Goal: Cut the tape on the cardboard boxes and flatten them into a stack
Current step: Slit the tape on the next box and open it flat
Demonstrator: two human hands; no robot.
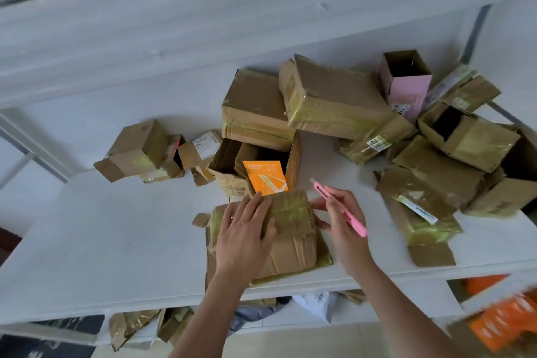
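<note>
Two hands, left hand (pixel 247 229) flat on flattened box (pixel 293 238), right hand (pixel 343 224) holding pink cutter (pixel 340 206)

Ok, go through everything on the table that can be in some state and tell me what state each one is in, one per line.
Left hand: flat on the flattened box, pressing it.
Right hand: gripping the pink cutter.
Pink cutter: held, tip off the cardboard; blade too small to tell.
Flattened box: collapsed, lying on more flat cardboard.
Box with orange packet: open.
Pink box: open.
Large taped box: closed, taped.

Pink cutter (pixel 340 206), brown boxes (pixel 334 102), white table (pixel 116 227)
</note>
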